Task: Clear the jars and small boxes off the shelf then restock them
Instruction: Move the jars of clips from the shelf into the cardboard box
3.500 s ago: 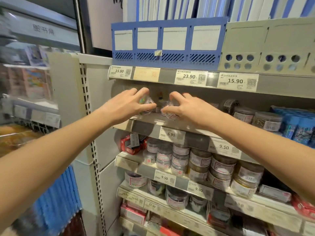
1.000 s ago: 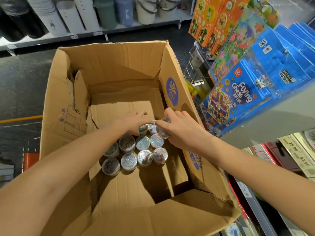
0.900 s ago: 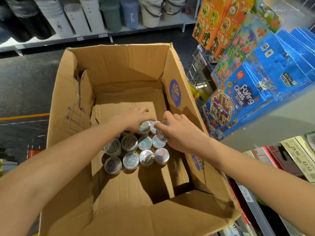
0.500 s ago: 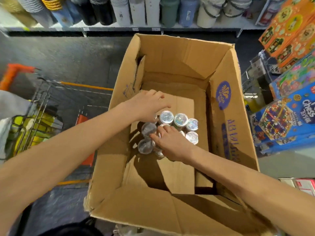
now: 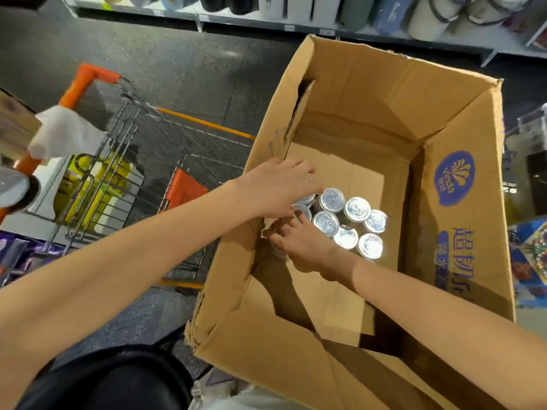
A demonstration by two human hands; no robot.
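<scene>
Reaching down into a large open brown cardboard box (image 5: 370,93) with both bare arms, left forearm crossing its left wall, right forearm crossing its near flap. Spreading the left hand (image 5: 276,187) palm down, fingers loosely bent, over the far-left side of a cluster of small clear round jars with shiny silver lids (image 5: 356,209) standing upright on the box floor; hiding the jars beneath, so not showing whether gripping any. Curling the right hand (image 5: 299,244) round one jar (image 5: 276,251) at the cluster's near-left edge, forefinger touching a neighbouring lid.

Working just beside a silver wire shopping cart with an orange handle (image 5: 124,161) on the left, draped with a white cloth (image 5: 65,134), over a dark speckled floor (image 5: 183,63).

Making out only dimly the yellow goods (image 5: 80,179) behind the cart's wires, and only the lower parts of the pale buckets (image 5: 429,16) on the far shelf, cut off at the top edge.
</scene>
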